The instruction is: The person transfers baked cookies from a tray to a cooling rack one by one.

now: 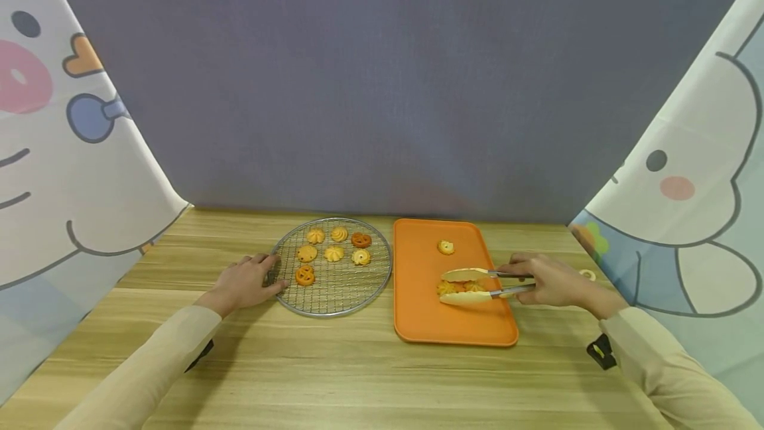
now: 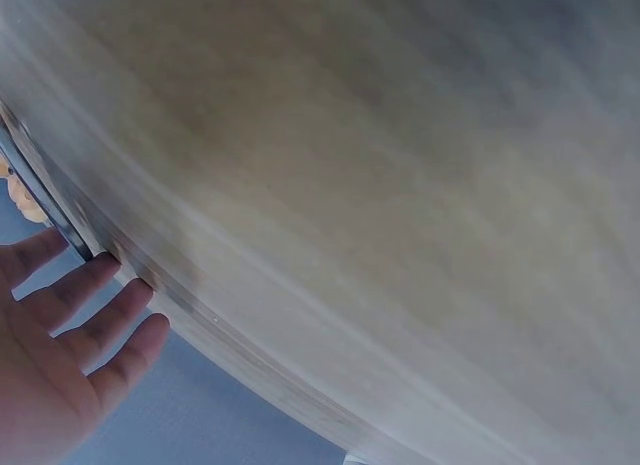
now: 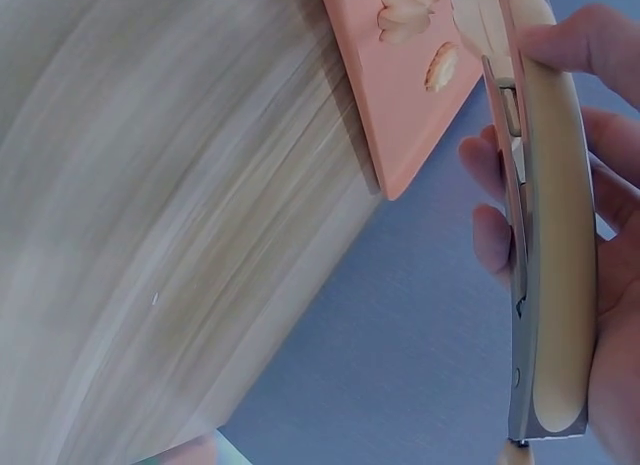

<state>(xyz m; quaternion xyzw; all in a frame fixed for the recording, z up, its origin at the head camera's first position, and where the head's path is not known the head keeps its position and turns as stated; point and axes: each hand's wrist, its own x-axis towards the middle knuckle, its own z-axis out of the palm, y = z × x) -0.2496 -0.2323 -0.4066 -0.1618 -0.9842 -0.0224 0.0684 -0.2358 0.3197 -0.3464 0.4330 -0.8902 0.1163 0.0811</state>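
Note:
My right hand (image 1: 552,281) grips a pair of tongs (image 1: 513,292) with cream-coloured tips. In the right wrist view the thumb and fingers wrap the tongs' handle (image 3: 560,235). The spread tips straddle some golden cookies (image 1: 447,288) on an orange tray (image 1: 418,314); the tips partly hide them. Farther back on the tray lies a round cookie (image 1: 445,247) with a pale centre. At the left rim of a round wire rack (image 1: 352,294), my left hand (image 1: 245,283) rests with loosely spread fingers touching the edge. Several cookies (image 1: 334,253) and pretzel-shaped ones (image 1: 305,276) sit on the rack.
The rack and tray stand side by side on a wooden table (image 1: 298,377). A grey cloth panel (image 1: 382,85) rises at the table's back edge. Cartoon-printed curtains (image 1: 704,151) flank both sides. A cream ring (image 1: 587,275) shows beyond my right hand.

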